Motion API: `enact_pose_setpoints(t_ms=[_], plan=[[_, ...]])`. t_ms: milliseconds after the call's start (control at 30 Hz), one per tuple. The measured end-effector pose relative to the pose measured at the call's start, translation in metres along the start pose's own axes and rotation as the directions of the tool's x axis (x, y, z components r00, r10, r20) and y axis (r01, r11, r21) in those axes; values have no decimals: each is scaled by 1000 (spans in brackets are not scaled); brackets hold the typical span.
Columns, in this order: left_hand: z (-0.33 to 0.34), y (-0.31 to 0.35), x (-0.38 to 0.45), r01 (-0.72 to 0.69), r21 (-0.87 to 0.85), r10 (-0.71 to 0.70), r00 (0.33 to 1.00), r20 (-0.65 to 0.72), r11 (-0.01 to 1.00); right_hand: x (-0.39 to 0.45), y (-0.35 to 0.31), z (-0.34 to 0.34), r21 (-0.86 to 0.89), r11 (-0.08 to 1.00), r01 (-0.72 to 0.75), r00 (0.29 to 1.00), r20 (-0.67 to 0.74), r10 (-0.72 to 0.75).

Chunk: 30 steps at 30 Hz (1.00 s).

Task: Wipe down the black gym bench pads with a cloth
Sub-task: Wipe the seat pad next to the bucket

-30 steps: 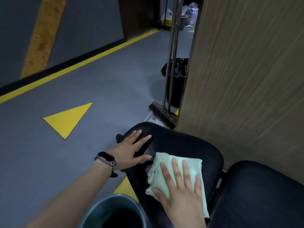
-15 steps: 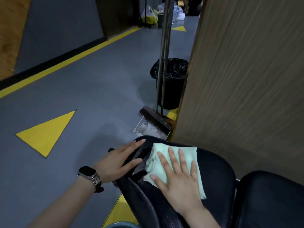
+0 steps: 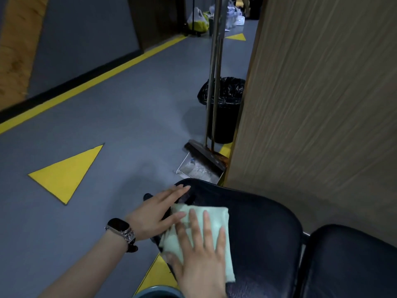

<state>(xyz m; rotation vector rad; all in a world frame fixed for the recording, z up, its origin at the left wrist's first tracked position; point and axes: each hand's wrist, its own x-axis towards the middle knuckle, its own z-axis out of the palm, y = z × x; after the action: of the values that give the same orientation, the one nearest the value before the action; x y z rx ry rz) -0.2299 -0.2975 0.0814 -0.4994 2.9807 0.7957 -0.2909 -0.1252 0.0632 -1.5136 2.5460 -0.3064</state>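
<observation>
A black padded seat (image 3: 264, 229) fills the lower middle, with a second black pad (image 3: 352, 261) to its right. A folded pale green cloth (image 3: 217, 220) lies on the left part of the first pad. My right hand (image 3: 199, 252) presses flat on the cloth with straight, spread fingers. My left hand (image 3: 156, 211), a watch on its wrist, rests flat on the pad's left edge, its fingers straight and its thumb touching the cloth's near-left side.
A wood-grain panel (image 3: 322, 104) rises right behind the pads. A broom and metal dustpan (image 3: 199, 166) stand just beyond the seat, with a black-lined bin (image 3: 225, 108) behind them. A blue bucket rim (image 3: 159, 292) shows at the bottom edge. Grey floor with yellow triangles lies to the left.
The cloth and my right hand slid forward along the pad, then back toward me and left. My left hand stayed on the pad's left edge.
</observation>
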Motion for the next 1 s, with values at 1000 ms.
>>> enact_pose_setpoints(t_ms=[1000], plan=[[5, -7, -8, -14, 98, 13, 1000, 14, 995, 17, 45, -20, -26, 989, 143, 989, 39, -142]])
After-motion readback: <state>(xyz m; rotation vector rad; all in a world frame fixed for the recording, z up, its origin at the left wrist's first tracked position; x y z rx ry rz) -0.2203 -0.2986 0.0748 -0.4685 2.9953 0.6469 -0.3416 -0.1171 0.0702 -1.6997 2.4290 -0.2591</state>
